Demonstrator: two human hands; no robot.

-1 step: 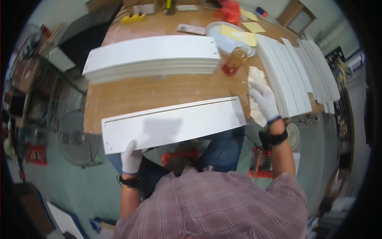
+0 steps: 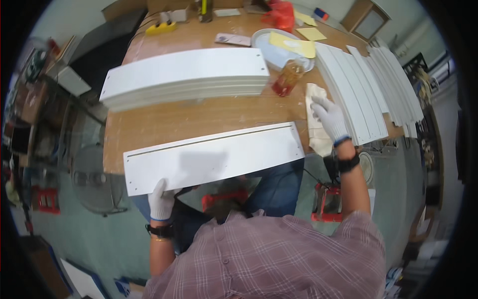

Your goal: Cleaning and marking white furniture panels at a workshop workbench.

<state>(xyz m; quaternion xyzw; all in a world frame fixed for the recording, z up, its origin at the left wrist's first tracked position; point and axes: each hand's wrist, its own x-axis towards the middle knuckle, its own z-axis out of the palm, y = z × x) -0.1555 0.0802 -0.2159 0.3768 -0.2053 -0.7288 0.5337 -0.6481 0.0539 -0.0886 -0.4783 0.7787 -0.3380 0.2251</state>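
Observation:
My left hand (image 2: pixel 162 201), in a white knit glove, grips the near left edge of a long white panel (image 2: pixel 259 148), thumb on top. The panel has a dark groove along its far edge and small holes at its ends; it lies slanted at the table's front edge, partly over my lap. My right hand (image 2: pixel 330 118), also gloved, is over a cream cloth (image 2: pixel 318 141) right of the panel. Its fingers are curled together above the cloth; what they hold, if anything, is hidden.
A stack of white panels (image 2: pixel 184 72) lies across the table (image 2: pixel 199 114). Right of it stand a jar with amber and red contents (image 2: pixel 289 78) and a round pale tray (image 2: pixel 264 47) with yellow paper. More white panels (image 2: pixel 348 94) lie at the right. A yellow power strip (image 2: pixel 160 28) is at the back.
My right hand's fingers have curled in more over the cloth. The whole view has shifted slightly. My left hand keeps its grip on the panel.

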